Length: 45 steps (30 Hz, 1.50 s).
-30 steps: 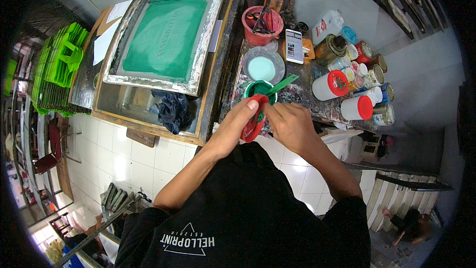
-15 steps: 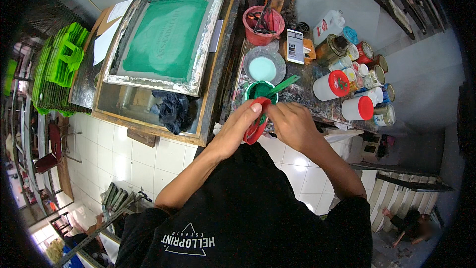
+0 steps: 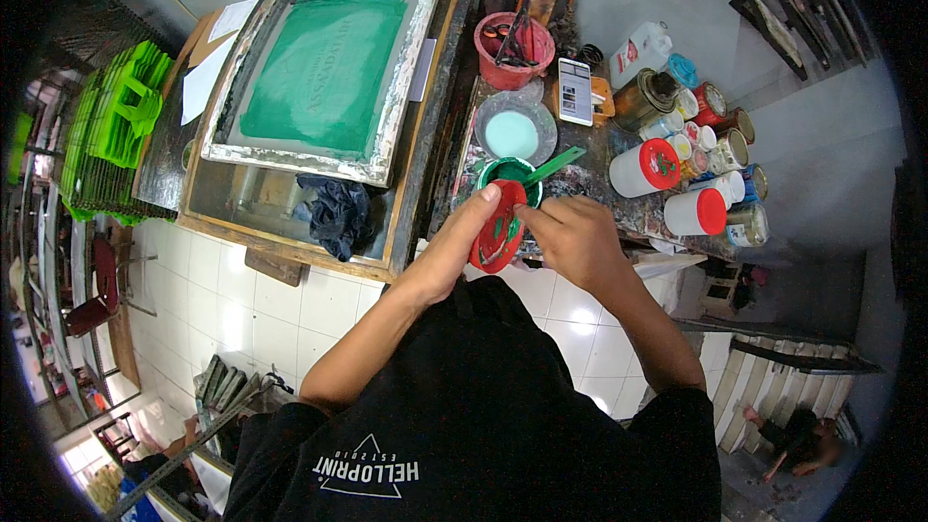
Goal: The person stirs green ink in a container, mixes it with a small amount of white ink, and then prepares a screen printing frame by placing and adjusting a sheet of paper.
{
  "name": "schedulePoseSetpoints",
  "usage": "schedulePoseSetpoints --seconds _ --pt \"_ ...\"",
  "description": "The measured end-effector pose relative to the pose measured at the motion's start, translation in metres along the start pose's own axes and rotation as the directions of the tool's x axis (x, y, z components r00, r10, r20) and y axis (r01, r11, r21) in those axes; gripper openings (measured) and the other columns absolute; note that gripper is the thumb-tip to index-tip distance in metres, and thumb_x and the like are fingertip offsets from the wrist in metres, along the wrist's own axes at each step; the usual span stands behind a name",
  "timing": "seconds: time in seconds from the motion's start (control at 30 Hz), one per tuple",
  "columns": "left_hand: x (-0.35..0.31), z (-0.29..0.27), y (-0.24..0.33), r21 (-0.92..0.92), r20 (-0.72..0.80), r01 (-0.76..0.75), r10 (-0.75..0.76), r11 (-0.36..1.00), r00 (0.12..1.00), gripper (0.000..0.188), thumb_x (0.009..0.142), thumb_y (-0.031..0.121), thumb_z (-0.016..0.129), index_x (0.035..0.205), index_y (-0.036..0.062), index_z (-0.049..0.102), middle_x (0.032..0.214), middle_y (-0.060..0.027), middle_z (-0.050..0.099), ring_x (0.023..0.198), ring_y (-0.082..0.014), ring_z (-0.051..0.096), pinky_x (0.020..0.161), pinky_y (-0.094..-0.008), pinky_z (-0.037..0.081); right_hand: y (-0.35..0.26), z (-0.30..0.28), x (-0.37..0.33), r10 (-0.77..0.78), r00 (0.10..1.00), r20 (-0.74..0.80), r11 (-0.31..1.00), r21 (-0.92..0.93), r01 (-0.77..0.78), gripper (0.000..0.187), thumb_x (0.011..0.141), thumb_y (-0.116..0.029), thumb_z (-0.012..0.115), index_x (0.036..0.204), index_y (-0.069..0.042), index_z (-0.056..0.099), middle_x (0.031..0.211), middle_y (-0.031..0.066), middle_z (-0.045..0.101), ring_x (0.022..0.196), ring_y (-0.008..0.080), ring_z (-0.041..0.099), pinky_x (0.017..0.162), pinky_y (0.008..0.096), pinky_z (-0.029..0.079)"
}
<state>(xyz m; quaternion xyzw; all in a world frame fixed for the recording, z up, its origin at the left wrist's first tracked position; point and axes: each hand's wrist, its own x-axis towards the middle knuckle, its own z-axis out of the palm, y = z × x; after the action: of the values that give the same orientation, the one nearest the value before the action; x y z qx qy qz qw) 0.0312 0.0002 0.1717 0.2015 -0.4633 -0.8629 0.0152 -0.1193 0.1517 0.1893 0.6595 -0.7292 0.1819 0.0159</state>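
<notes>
My left hand [image 3: 459,242] is closed on a red lid [image 3: 500,232], its thumb on the upper edge. The lid is tilted, and green ink is smeared over its face. At the lid's right edge my right hand [image 3: 576,237] is closed too, its curled fingers gripping the rim; the fingertips are partly hidden. Just beyond the lid stands an open tub of green ink [image 3: 505,171]. A green spatula [image 3: 556,164] leans out of it to the right. Behind the tub, a grey bowl [image 3: 543,123] holds pale mint liquid.
To the left, a framed printing screen [image 3: 324,68] coated green lies on a wooden table, with a dark crumpled cloth [image 3: 335,216] near its edge. A red bucket [image 3: 512,68] of tools, a phone [image 3: 575,92] and several paint containers [image 3: 646,167] crowd the bench. Another person [image 3: 802,440] sits at lower right.
The red lid has turned so that more of its ink-smeared face shows. My left thumb has moved slightly up and left, and my right fingers remain at the lid's right edge.
</notes>
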Motion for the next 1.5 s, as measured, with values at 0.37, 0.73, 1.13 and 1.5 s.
schedulePoseSetpoints --seconds 0.37,0.73,1.13,1.5 --pt "-0.004 -0.004 -0.018 -0.024 -0.001 0.027 -0.027 0.999 1.000 0.064 0.104 0.053 0.046 0.138 -0.0002 0.056 0.126 -0.0123 0.061 0.113 -0.0183 0.059 0.096 -0.0338 0.049 -0.007 -0.001 0.002 -0.058 0.989 0.135 0.998 0.002 0.059 0.026 0.077 -0.007 0.070 0.102 -0.004 0.064 0.081 0.0090 0.063 0.077 0.0285 0.067 0.071 0.0414 0.052" --pt "-0.002 -0.005 -0.020 -0.069 -0.032 0.069 -0.071 0.995 0.997 0.066 0.103 0.060 0.047 0.137 0.0041 0.055 0.128 -0.0106 0.062 0.115 -0.0181 0.060 0.099 -0.0350 0.049 0.002 0.013 -0.003 -0.025 0.982 0.186 0.994 0.110 0.005 0.013 0.088 -0.008 0.065 0.099 -0.004 0.059 0.083 0.0137 0.066 0.078 0.0333 0.068 0.071 0.0461 0.052" --pt "0.003 -0.011 -0.020 -0.190 0.020 0.099 -0.097 0.977 0.995 0.069 0.102 0.066 0.042 0.134 0.0071 0.057 0.119 -0.0123 0.068 0.102 -0.0222 0.069 0.091 -0.0391 0.055 0.005 0.022 -0.014 0.123 0.991 0.062 0.947 0.291 -0.136 0.012 0.094 -0.009 0.066 0.102 -0.003 0.061 0.091 0.0155 0.071 0.081 0.0351 0.070 0.071 0.0434 0.056" --pt "0.001 -0.008 -0.014 -0.274 0.012 0.098 -0.099 0.957 0.995 0.066 0.101 0.065 0.046 0.132 0.0084 0.058 0.123 -0.0098 0.066 0.111 -0.0179 0.065 0.098 -0.0371 0.051 -0.008 0.017 -0.018 0.204 0.978 0.037 0.911 0.358 -0.204 0.018 0.091 -0.014 0.071 0.103 -0.001 0.071 0.090 0.0166 0.072 0.077 0.0351 0.072 0.066 0.0411 0.057"
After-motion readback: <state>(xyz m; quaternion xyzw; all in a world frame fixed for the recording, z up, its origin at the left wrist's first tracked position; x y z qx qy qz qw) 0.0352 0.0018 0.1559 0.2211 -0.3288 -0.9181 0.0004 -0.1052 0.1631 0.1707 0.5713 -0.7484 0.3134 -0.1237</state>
